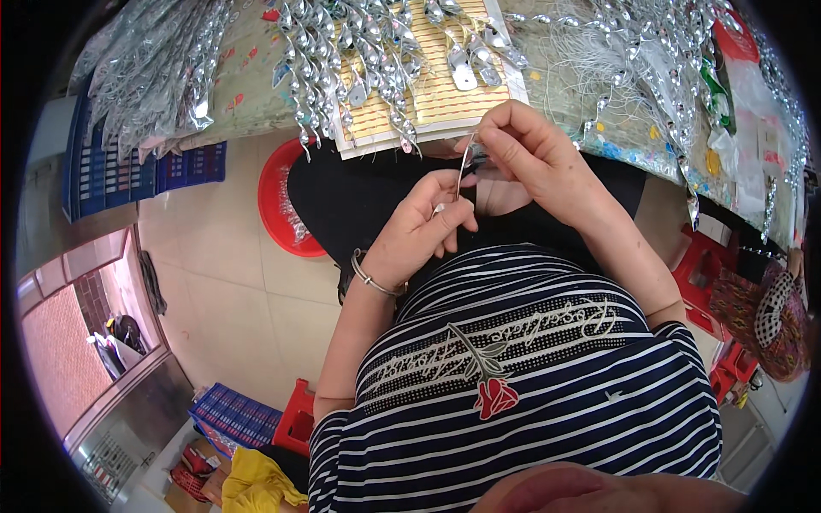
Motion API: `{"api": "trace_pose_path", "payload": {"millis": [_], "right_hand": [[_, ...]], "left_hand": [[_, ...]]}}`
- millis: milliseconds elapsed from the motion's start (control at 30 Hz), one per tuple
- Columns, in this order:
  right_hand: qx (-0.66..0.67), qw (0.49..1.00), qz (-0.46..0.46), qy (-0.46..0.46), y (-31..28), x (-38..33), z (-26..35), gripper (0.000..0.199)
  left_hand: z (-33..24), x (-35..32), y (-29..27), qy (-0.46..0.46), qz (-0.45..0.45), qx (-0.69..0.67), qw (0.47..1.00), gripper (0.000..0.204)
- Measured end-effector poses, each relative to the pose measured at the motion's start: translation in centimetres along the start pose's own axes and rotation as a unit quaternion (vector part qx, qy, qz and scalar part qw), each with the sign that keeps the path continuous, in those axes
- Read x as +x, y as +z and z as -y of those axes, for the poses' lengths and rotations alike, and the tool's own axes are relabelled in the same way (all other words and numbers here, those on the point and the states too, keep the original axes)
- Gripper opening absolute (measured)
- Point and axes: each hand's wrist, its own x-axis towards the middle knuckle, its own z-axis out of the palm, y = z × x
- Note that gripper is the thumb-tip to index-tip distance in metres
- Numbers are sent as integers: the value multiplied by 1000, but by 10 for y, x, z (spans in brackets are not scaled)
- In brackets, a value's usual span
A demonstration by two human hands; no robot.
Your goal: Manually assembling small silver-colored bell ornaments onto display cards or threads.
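Between my two hands, above my lap, runs a thin, slightly bent silvery strip [464,167]. My left hand [428,218] is closed on its lower end, thumb against curled fingers. Higher up and to the right, my right hand [537,158] pinches around the upper end with thumb and forefinger. The strip is too narrow to tell its exact kind. Just beyond, a yellow lined board [445,107] with a white edge lies on the table. Shiny silver twisted strips [329,60] spread over it, and a few end in flat round silver discs [463,77].
More twisted silver strips [633,43] and white threads cover the table's right side. Clear-wrapped silver bundles [162,68] lie at the far left. A red basin [278,205] stands on the floor, left of my lap. Blue crates [111,171] stand beyond it; another person [774,316] sits at right.
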Motion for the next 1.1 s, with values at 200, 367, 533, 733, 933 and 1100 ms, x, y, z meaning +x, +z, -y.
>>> {"api": "trace_pose_path", "payload": {"millis": [200,367,533,733,933,1100], "right_hand": [[25,990,27,137,2,-6,-1,13],[-55,997,-42,-46,3,-10,-7,11],[-12,995,-19,94,6,-17,-3,10],[-63,998,-10,7,3,-18,-11,12],[-81,995,-32,58,2,-16,-9,12],[-96,992,-71,-29,4,-15,-20,10]], "left_hand": [[1,3,6,61,-31,-7,998,40],[0,0,7,59,-64,-30,996,42],[-1,-2,8,72,-77,-28,994,43],[-3,-5,9,85,-84,-30,992,43],[0,-8,6,108,-94,7,990,43],[1,-9,7,109,-99,7,989,44]]}}
